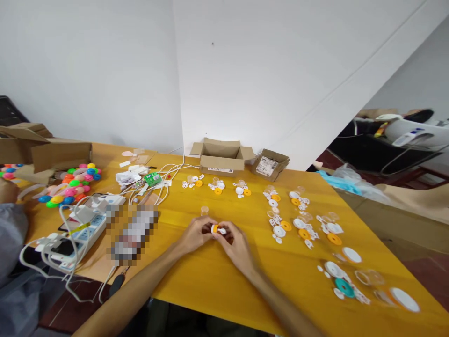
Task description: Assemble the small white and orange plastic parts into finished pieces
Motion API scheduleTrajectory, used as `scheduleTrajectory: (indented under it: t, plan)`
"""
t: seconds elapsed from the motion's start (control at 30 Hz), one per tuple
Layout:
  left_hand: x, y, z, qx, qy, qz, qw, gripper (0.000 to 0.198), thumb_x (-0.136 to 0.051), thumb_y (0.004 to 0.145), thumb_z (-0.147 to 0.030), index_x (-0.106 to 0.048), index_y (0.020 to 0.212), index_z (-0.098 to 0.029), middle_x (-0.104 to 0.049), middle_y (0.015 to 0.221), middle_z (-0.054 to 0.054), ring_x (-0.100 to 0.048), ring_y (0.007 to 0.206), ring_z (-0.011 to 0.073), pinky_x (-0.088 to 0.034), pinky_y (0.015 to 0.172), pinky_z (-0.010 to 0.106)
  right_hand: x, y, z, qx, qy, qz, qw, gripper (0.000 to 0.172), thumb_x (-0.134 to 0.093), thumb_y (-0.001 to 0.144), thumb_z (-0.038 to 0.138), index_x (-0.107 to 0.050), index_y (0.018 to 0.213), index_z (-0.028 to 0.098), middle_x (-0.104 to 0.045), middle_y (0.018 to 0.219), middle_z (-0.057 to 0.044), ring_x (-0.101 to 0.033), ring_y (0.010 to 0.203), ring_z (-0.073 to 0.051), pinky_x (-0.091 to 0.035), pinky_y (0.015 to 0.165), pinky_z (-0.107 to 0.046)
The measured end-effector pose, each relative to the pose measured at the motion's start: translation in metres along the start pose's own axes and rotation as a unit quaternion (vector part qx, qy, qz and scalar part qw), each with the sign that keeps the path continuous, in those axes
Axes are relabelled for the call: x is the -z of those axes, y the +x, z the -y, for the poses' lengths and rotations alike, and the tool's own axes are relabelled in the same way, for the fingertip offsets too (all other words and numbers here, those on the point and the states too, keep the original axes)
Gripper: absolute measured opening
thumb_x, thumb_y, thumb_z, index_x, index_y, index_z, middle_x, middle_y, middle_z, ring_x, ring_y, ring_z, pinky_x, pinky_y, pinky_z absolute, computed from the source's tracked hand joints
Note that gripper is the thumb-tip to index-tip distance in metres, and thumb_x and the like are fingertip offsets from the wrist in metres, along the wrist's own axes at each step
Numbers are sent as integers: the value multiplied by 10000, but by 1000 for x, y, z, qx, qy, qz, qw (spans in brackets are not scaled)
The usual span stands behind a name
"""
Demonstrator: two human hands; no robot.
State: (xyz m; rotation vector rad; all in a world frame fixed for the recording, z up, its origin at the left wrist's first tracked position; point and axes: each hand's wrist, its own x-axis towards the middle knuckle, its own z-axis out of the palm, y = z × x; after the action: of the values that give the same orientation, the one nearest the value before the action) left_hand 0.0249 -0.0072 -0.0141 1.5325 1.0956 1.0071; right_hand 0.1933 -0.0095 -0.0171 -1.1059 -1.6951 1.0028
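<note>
Over the middle of the table, my left hand (197, 235) is closed on a small round part (214, 229) in white and orange. My right hand (238, 244) meets it from the other side, its fingers closed around a little white piece with holes (222, 230) that touches the round part. A clear plastic cup (204, 211) stands just beyond my hands. To the right lie several groups of similar parts: white discs (279, 231), orange rings (286, 225), clear cups and small white pieces. One nearer group has a teal ring (345, 287).
Two open cardboard boxes (224, 164) (269, 164) stand against the wall. On the left are a power strip (94, 229) with tangled white cables, a green circuit board (152, 179), a blurred-out device (135, 234) and colourful balls (75, 183). Another person's sleeve (12, 243) shows at the far left.
</note>
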Motion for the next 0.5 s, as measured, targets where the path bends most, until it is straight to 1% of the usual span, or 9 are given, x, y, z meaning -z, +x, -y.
scheduleTrajectory:
  t: [0.27,0.37,0.5]
  plan:
    - [0,-1,-7,24,-40,-10,999,341,-799,706,-386,-649,909,-157,-702,876,43,-672,797,170,-545,779,302,-1,1,-3,27,-6,-10,1000,181,-614,834,390,-659,923,238,-709,888,-55,-662,797,-217,-552,740,-331]
    - [1,-2,-7,32,-41,-10,999,366,-803,696,-415,-651,917,-166,-708,895,48,-673,807,174,-545,799,314,-1,1,-2,21,3,-8,1000,191,-623,832,406,-667,923,245,-714,899,-60,-668,800,-219,-563,715,-327]
    - [2,-1,-4,34,-39,-10,999,385,-808,684,-438,-656,910,-166,-713,879,49,-675,796,177,-550,787,318,-1,1,-2,12,0,-12,1000,204,-638,816,420,-679,905,241,-728,879,-60,-675,773,-219,-573,700,-329]
